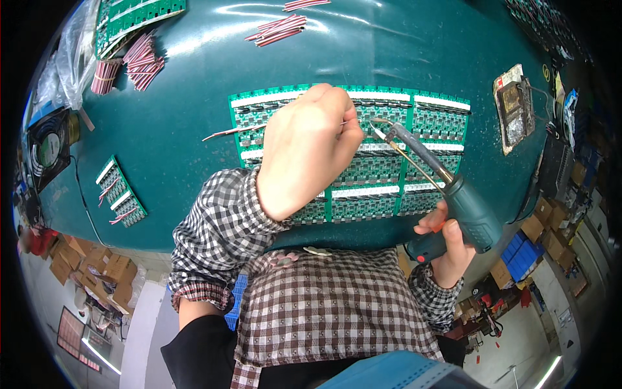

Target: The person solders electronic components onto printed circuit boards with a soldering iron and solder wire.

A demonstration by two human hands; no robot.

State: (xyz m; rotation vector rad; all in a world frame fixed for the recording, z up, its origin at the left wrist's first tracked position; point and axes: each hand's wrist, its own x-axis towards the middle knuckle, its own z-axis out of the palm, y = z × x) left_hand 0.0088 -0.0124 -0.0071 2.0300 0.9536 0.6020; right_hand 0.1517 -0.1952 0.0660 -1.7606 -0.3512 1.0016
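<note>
A large panel of green circuit boards (pixel 369 174) with white strips and rows of black wires lies on the table before me. My left hand (pixel 304 149) is over its upper middle, fingers pinched on a thin red-and-white wire (pixel 234 131) whose tail sticks out to the left. My right hand (pixel 455 251) grips the dark green handle of a soldering gun (pixel 476 217), index finger by its red trigger. The gun's tip, with a thin tube alongside, points at the boards just right of my left fingertips. My left hand hides part of the panel beneath it.
Bundles of red-and-white wires (pixel 278 29) lie at the far side and far left, near more green boards (pixel 142 16). A small board piece (pixel 122 191) and a black fan (pixel 50 146) are at left. A worn, residue-covered metal block (pixel 514 107) sits at right.
</note>
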